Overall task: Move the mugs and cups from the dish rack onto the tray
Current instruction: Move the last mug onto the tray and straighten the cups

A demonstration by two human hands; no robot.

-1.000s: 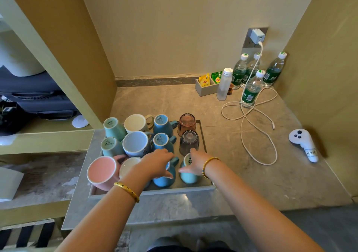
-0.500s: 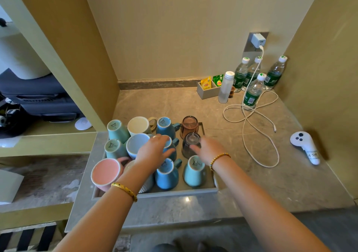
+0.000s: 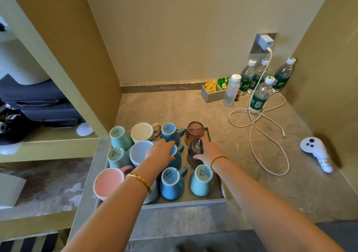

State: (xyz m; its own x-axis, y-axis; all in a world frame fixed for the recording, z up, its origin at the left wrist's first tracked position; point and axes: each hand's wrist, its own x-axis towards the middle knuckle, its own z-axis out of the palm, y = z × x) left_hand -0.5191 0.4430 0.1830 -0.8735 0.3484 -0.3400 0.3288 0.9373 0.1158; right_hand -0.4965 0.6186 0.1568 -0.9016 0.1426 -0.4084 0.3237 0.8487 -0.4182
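A grey tray (image 3: 186,203) on the stone counter holds several upside-down mugs and cups. My left hand (image 3: 160,152) wraps over a blue mug (image 3: 177,159) in the middle row. My right hand (image 3: 208,153) grips a dark smoked glass (image 3: 194,151) from its right side. Behind that stands a brown glass (image 3: 194,132). In the front row sit a blue mug (image 3: 171,184), a teal cup (image 3: 200,180) and a pink mug (image 3: 108,182). Green cups (image 3: 120,136), a cream mug (image 3: 142,132) and a pale blue mug (image 3: 139,152) fill the left side. No dish rack is in view.
Water bottles (image 3: 259,94), a white bottle (image 3: 231,91) and a tea-bag box (image 3: 212,94) stand at the back right. A white charger cable (image 3: 259,127) loops across the counter. A white controller (image 3: 316,153) lies at the far right. Wood panels wall both sides.
Both hands moved from the front-row mugs to the middle row. My left hand closed over the blue mug and my right hand closed around the dark glass.
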